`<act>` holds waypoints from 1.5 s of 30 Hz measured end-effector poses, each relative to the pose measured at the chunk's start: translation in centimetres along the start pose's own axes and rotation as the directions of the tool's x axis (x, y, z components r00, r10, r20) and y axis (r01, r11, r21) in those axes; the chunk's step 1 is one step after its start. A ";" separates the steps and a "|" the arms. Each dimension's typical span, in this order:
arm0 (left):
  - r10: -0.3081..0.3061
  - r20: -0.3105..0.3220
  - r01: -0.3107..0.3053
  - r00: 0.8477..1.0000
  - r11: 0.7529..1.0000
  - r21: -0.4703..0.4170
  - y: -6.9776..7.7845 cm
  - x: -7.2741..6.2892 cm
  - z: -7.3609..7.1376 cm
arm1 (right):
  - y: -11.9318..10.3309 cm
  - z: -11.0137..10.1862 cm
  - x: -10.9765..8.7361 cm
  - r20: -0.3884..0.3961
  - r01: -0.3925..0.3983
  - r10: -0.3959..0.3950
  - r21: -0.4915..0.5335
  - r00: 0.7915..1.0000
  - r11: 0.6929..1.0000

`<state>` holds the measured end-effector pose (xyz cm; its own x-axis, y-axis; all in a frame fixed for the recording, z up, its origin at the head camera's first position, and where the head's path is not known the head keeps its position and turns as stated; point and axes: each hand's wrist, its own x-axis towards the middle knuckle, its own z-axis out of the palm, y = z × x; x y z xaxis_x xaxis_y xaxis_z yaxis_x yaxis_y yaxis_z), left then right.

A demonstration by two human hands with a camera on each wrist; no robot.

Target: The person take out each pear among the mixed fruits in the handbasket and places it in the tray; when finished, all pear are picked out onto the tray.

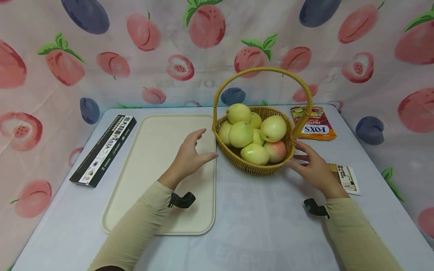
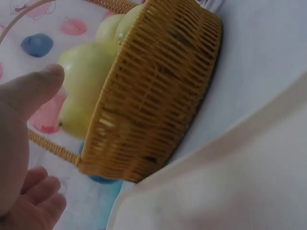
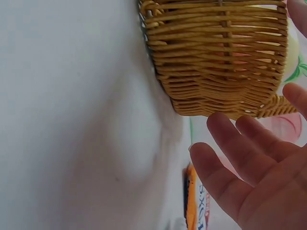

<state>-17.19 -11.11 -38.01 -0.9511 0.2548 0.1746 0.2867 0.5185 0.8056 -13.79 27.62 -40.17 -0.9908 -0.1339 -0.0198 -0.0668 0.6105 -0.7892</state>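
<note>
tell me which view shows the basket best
The head view: it shows the basket nearly whole, with the full arch of its handle and the fruit inside. The left wrist view has one woven side up close, some fruit and cut-off parts of the handle. The right wrist view has another side, cut off at the top.

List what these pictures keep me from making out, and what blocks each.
Head view: how many pears fill the wicker basket; the top ones hide whatever lies beneath.
Head view: the brown-and-white packet's left part, behind the right hand.
Left wrist view: much of the basket handle, cut off by the picture's edges.
Right wrist view: most of the Fox's bag, behind that hand.
</note>
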 end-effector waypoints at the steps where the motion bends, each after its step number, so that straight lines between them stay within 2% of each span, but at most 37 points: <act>1: 0.003 0.010 -0.003 1.000 1.000 -0.010 0.1 0.2 0.3 | 0.0 0.1 0.0 0.001 0.000 0.000 0.002 1.000 1.000; 10: 0.082 0.070 -0.078 0.994 0.995 -0.067 1.6 1.6 2.8 | -0.1 0.5 0.2 0.015 -0.024 0.024 0.021 1.000 0.999; 16: 0.089 0.104 -0.080 0.991 0.994 -0.080 2.2 2.7 3.8 | 0.2 0.8 0.4 0.022 -0.055 0.054 0.066 0.998 0.996; 25: 0.103 0.125 -0.098 0.987 0.994 -0.040 2.9 4.7 4.6 | 0.4 0.9 0.7 0.033 -0.079 0.076 0.097 0.997 0.992; 31: 0.083 0.142 -0.084 0.986 0.996 0.003 3.2 6.0 5.2 | 0.5 0.7 1.0 0.034 -0.089 0.087 0.083 0.996 0.993; 38: 0.084 0.160 -0.089 0.984 0.996 0.026 3.1 6.7 5.8 | 0.4 0.8 1.1 0.045 -0.077 0.072 0.112 0.996 0.991; 45: 0.086 0.170 -0.089 0.982 0.996 0.008 3.2 7.0 5.7 | 0.5 0.7 1.1 0.039 -0.075 0.071 0.114 0.997 0.991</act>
<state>-22.28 -2.98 -37.47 -0.8895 0.4334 0.1445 0.3709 0.5003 0.7824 -14.84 27.19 -41.01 -0.9877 -0.1206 -0.0991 0.0212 0.5254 -0.8506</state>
